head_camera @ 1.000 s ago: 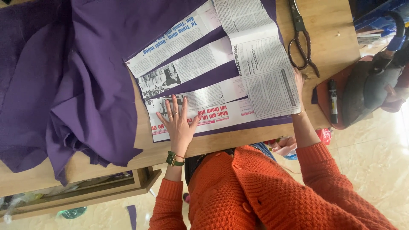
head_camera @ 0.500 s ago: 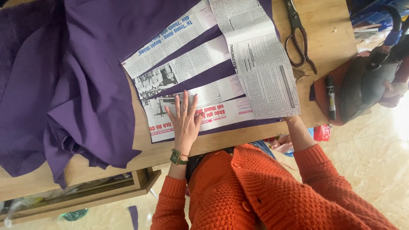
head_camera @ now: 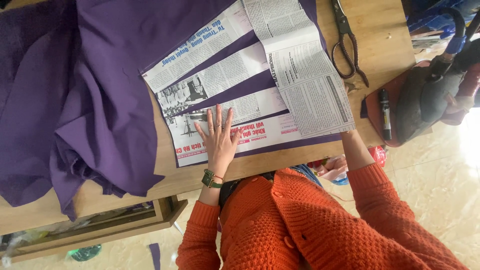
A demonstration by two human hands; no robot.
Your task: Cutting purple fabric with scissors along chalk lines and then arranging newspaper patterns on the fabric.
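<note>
Left hand (head_camera: pixel 218 138) lies flat, fingers spread, palm down on the lowest of the cut newspaper pattern strips (head_camera: pixel 220 90), which fan out over the purple woven cloth (head_camera: pixel 100 75) on the pale wooden worktable (head_camera: pixel 385 40). Since a second ago we see this hand slide slightly up the strip; the strips themselves sit as before. Right hand (head_camera: pixel 350 90) is tucked under the edge of the widest newsprint sheet (head_camera: pixel 305 75), earlier resting in view at its right side; we cannot tell its grip. Black-handled steel scissors (head_camera: pixel 347 42) and a black marker pen (head_camera: pixel 384 112) lie untouched nearby. We judge the paper is being smoothed and held.
</note>
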